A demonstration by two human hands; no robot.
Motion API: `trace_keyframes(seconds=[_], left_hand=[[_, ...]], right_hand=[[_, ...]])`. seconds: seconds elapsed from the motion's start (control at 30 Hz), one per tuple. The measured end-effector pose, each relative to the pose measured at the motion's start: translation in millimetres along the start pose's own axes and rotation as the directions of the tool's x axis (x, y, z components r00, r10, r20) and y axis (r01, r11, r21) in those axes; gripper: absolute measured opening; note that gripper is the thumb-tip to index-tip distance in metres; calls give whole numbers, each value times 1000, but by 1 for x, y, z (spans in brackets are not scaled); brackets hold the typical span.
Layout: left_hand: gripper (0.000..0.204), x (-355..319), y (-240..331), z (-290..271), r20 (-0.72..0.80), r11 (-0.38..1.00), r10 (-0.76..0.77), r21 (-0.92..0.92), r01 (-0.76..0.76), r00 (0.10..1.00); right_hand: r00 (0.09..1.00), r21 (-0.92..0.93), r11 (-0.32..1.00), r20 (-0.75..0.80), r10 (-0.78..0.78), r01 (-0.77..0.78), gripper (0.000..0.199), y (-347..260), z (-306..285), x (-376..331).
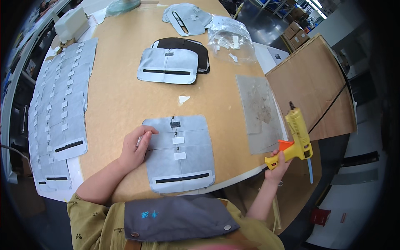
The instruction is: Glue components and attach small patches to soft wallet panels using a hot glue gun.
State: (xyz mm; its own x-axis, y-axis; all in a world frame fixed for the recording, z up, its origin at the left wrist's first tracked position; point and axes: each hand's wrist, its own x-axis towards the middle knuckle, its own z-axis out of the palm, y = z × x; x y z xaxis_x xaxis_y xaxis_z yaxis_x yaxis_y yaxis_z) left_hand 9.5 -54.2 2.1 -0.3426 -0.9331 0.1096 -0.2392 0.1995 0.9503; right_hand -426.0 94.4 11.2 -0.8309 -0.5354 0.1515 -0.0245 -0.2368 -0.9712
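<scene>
A yellow glue gun (298, 129) with an orange trigger is held up off the right edge of the table, its dark nozzle pointing up. My right hand (278, 167) is closed round its handle, and a pale blue glue stick (310, 171) hangs from its rear. In front of me lies a grey fabric panel (196, 143) with a black slot, white tabs and dark thread down its middle. My left hand (135, 148) rests at the panel's left edge, fingers curled together; whatever they may pinch is too small to name.
Overlapping grey panels with white tabs (71, 104) line the left side. Grey and black panels (167, 66) are stacked beyond, near a clear plastic bag (233, 37). A translucent sheet (260, 112) lies at right by a wooden board (312, 89). A white scrap (183, 99) lies mid-table.
</scene>
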Motion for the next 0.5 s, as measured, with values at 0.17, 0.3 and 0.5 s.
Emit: trace_keyframes(seconds=[0.17,0.3,0.5], left_hand=[[21,3,3,-3,55,926,-246,-280,252,968],[16,10,8,-10,-13,975,-141,-176,137,990],[29,19,2,-26,52,844,206,496,-204,977]], right_hand=[[793,256,872,571,211,-417,63,-21,21,-7],[743,113,908,620,252,-403,60,-21,65,-21],[595,-10,945,775,214,-327,56,-37,112,-37]])
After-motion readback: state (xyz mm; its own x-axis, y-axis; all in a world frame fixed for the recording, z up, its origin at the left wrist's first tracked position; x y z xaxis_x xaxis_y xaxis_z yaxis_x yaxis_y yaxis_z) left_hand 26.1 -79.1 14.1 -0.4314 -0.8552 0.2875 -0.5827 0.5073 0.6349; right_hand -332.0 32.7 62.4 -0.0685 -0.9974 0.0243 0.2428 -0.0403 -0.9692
